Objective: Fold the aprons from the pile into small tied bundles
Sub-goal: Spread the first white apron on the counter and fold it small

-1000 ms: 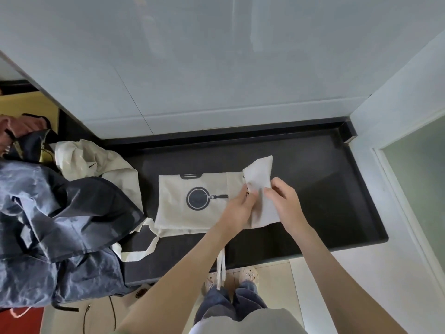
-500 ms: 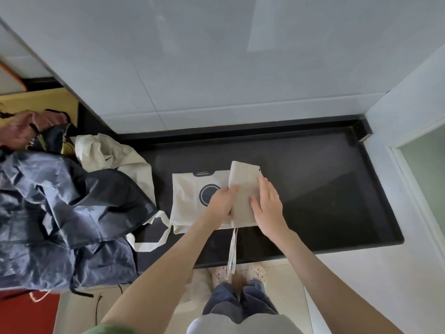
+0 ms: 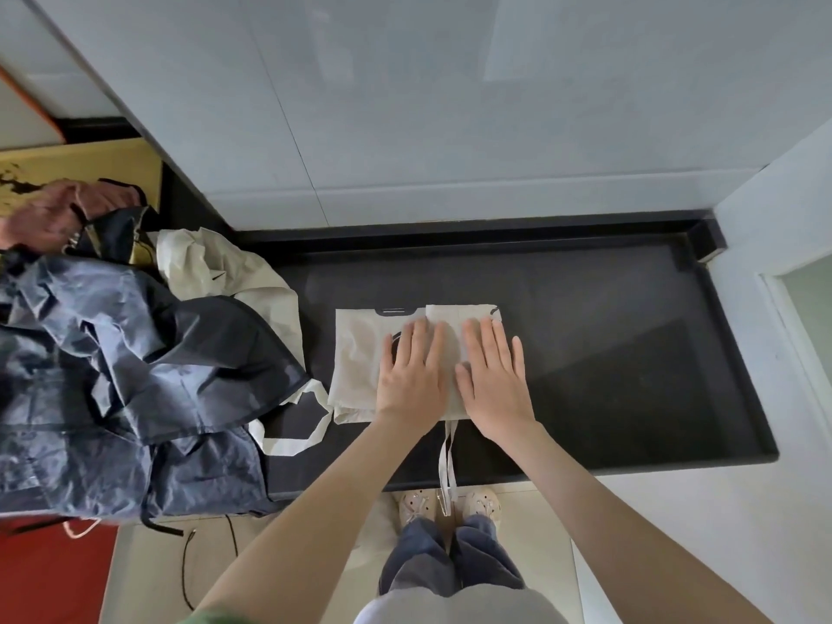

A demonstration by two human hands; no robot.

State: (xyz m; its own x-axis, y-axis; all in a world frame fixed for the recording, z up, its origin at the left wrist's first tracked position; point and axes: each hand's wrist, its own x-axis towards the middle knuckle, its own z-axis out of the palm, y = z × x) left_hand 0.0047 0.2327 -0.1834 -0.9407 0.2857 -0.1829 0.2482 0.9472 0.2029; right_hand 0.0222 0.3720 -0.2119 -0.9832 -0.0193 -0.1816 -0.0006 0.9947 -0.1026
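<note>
- You stand at a dark table set against a pale grey tiled wall. There is light flooring below, and your shoes show just past the table's front edge.
- The cream apron you are working on lies flat near the middle of the table, close to its front edge. Its right part is turned over onto the body, so the flap covers part of the dark round print.
- Your left hand and right hand lie side by side, palms down, on the cloth. The left sits over the flap's left edge and the print, the right on the flap itself.
- The grip of both hands is wide: fingers straight, pressing the fold flat, clasping nothing.
- Two thin ties hang from the apron's near edge over the table front. A wider cream loop trails from its left corner toward the pile.
- The pile fills the left end of the table. It holds crumpled navy aprons, another cream apron behind them, and a pinkish-brown cloth at the far left.
- By my reading, you are early in the job, since no tied bundle is in view anywhere.
- This apron seems to have only its first fold. It likely needs more folds to make it small, and then the ties wrapped round and knotted.
- After that, every apron in the pile is left to do.
</note>
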